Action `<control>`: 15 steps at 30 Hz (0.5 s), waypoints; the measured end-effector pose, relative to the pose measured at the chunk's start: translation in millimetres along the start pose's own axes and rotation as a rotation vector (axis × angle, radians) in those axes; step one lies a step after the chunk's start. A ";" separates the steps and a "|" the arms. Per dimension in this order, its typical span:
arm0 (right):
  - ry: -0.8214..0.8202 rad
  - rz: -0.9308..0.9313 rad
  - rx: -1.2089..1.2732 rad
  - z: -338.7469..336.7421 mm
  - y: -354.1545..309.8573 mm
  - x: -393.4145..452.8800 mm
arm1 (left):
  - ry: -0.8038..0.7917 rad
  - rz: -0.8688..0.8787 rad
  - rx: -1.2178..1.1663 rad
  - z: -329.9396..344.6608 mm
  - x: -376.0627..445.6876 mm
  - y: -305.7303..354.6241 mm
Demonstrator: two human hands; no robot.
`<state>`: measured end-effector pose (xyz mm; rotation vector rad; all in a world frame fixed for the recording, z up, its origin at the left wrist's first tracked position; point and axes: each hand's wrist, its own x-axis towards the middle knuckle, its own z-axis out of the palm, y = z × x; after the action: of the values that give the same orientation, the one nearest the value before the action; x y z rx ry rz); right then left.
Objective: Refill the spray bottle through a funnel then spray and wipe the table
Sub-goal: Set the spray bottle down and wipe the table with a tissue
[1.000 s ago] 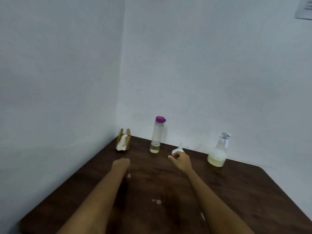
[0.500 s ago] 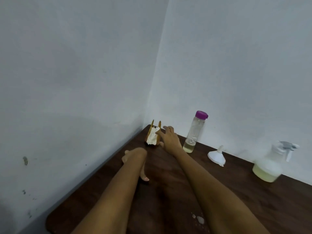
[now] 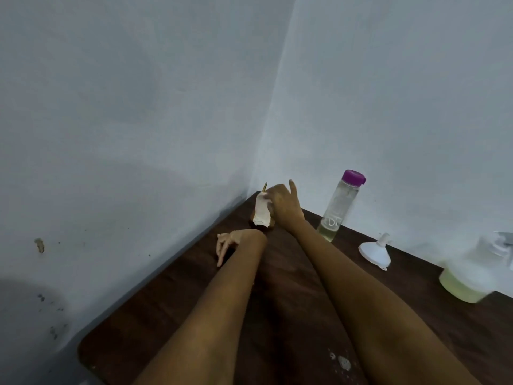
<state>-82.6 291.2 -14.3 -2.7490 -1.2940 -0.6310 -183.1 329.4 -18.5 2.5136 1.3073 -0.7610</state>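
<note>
The spray bottle (image 3: pixel 472 270) is blurred and cut by the right edge of the frame. The right hand (image 3: pixel 283 202) hides most of the napkin holder (image 3: pixel 265 187).

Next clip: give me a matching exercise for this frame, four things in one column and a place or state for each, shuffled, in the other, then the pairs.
1 funnel
2 tissue
3 left hand
4 spray bottle

a pinched by the right hand
b far right, blurred, pale yellow liquid inside
c lying wide end down between two bottles
d resting open on the table

Pairs: 1-c, 2-a, 3-d, 4-b
</note>
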 end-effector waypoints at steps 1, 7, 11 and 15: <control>0.078 0.110 0.184 -7.8 0.5 -1.6 | -0.019 0.041 0.137 2.3 6.5 -1.9; 0.218 0.400 0.765 -71.2 28.2 -71.6 | 0.165 0.257 0.093 21.7 -15.5 -46.7; 0.060 0.668 0.884 -100.5 60.5 -149.8 | 0.354 0.320 0.071 59.2 -44.7 -57.6; 0.010 0.813 0.792 -132.9 108.1 -249.8 | 0.449 0.381 0.087 103.1 -76.1 -61.0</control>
<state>-189.9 11.1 28.2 -2.2450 -0.2161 -0.0299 -304.3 269.8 -62.0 2.9893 0.8592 -0.1799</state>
